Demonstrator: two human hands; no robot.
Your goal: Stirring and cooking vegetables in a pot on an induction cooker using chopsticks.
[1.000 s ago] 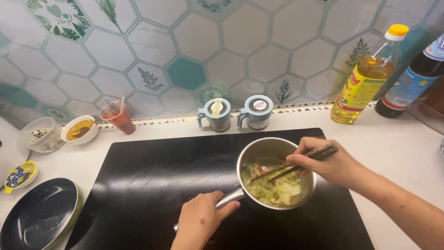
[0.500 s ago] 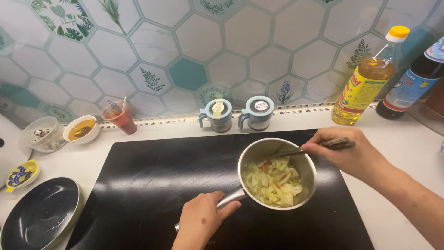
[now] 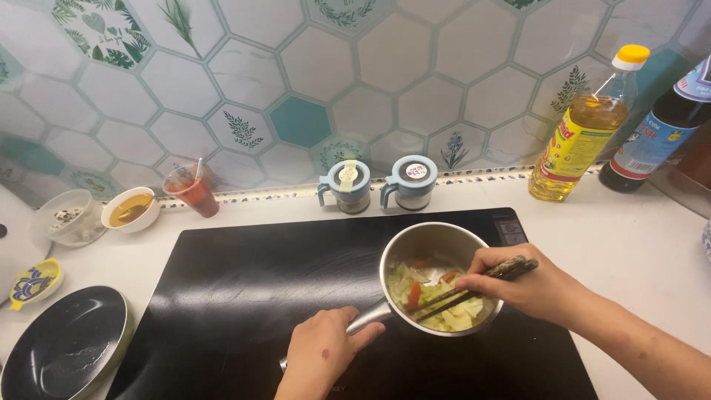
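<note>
A small steel saucepan [image 3: 433, 241] stands on the black cooktop [image 3: 244, 296], filled with pale chopped cabbage and orange carrot pieces [image 3: 415, 292]. My left hand [image 3: 322, 359] grips the pan's handle at the front. Over the pan's right rim, my right hand [image 3: 526, 285] holds dark chopsticks [image 3: 463, 296], whose tips dip into the vegetables.
Two lidded blue condiment jars [image 3: 378, 184] stand behind the cooktop. An oil bottle [image 3: 585, 126] and a dark sauce bottle [image 3: 652, 137] are at the back right. A red cup [image 3: 194, 191], small bowls [image 3: 129, 209] and a black frying pan [image 3: 63, 344] lie to the left.
My right hand has come down from the pan's far rim and pushed the chopsticks back into the vegetables. The left hand stays on the handle.
</note>
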